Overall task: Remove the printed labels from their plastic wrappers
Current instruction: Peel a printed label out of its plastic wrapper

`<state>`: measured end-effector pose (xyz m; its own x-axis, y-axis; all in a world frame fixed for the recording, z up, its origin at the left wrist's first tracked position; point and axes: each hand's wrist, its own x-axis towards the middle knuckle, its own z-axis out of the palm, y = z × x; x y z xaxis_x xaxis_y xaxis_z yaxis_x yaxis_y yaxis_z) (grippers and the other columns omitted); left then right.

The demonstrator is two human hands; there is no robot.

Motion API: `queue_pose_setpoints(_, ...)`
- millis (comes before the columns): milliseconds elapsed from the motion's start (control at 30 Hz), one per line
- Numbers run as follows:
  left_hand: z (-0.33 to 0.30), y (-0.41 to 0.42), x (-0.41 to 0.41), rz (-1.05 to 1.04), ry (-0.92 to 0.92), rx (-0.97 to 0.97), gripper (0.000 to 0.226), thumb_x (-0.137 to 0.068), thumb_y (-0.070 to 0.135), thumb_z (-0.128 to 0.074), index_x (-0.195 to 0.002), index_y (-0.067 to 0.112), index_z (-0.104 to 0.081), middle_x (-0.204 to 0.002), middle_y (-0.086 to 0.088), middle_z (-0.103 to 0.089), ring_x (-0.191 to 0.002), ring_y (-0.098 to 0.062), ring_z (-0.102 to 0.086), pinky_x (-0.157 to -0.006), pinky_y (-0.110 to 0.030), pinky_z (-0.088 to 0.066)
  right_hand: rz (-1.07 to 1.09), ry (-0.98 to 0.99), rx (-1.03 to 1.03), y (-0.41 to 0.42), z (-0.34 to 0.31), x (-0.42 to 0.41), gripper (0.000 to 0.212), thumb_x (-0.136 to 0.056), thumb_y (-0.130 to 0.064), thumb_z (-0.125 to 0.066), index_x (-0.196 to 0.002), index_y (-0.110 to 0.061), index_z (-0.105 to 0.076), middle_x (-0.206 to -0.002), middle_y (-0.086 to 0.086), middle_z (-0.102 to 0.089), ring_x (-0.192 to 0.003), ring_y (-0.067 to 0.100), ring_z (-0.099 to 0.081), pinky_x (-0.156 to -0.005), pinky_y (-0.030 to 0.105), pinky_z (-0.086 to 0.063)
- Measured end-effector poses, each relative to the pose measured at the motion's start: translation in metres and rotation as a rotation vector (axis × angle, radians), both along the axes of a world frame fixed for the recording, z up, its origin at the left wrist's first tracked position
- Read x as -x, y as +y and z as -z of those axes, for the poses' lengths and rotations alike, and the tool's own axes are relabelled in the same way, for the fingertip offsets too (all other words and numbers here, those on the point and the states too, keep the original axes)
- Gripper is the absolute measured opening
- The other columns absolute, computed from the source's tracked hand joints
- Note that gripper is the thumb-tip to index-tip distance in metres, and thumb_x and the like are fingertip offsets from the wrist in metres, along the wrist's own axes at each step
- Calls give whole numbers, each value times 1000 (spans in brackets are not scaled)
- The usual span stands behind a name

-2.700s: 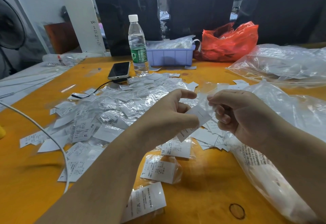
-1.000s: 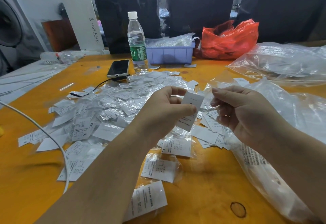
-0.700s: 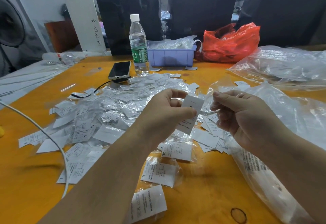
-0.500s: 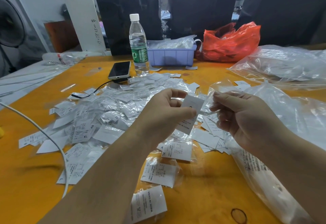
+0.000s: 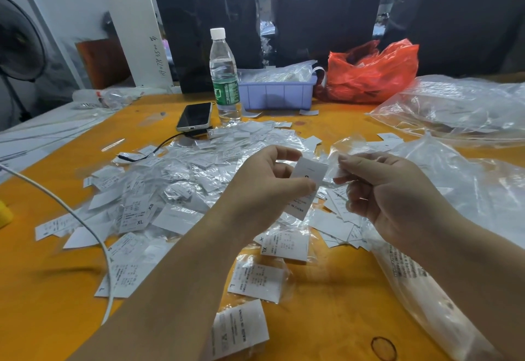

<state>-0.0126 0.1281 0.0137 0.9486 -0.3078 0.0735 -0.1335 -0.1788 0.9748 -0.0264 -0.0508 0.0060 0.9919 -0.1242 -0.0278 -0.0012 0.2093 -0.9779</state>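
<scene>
We see 2 bare forearms, no sleeves, watch or rings; left hand [image 5: 265,181] and right hand [image 5: 389,193] ungloved, nails short.

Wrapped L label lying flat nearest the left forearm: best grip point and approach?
Pinch the loose clear wrapper bunched past the right edge of the L label, coming from the right with the right hand. The label lies flat on the table, so its face gives no purchase; the crinkled plastic probably stands proud, and the left forearm blocks the other side.

The left hand [image 5: 264,181] hides the label's [image 5: 308,174] middle; its small print is unreadable.
</scene>
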Motion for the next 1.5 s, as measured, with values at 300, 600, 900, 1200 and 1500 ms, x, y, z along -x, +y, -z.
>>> queue_pose_setpoints(300,4,-4,2,-60,-79,-54,38,-82,11,-72,-112,27,-56,-85,0,-75,-73,-11,-70,-59,-20,-52,-18,-35,31,3,1,1,15,-72,-12,-76,-85,-7,-69,-65,6,-69,-45,10,-52,-42,22,-45)
queue_pose_setpoints(600,4,-9,4,-124,-70,-17,17,-83,14,-71,-96,24,-65,-83,3,-73,-66,-3,-67,-56,-14,-52,-52,-80,54,5,-2,4,23,-56,-12,-78,-76,-12,-67,-59,1,-62,-44,10,-50,-42,22,-44)
queue_pose_setpoints(900,1,-5,6,-7,-29,10,9,-88,15,-69,-96,15,-73,-72,8,-69,-60,2,-63,-51,-10,-44,-78,-78,29,4,-1,3,14,-59,-18,-74,-72,-14,-69,-63,5,-66,-46,11,-51,-41,22,-44)
queue_pose_setpoints(1200,3,-6,5,87,0,-38,10,-90,21,-67,-92,15,-75,-62,13,-66,-51,6,-55,-47,-7,-38,-130,-110,54,4,0,4,11,-64,-20,-73,-70,-12,-71,-61,6,-63,-47,11,-49,-41,22,-43)
queue_pose_setpoints(1500,-1,-5,7,175,42,-17,14,-92,20,-64,-83,12,-71,-58,13,-62,-48,4,-52,-48,-9,-38,-215,-104,125,4,-2,6,25,-58,-24,-76,-74,-6,-70,-56,4,-54,-45,11,-43,-41,22,-39)
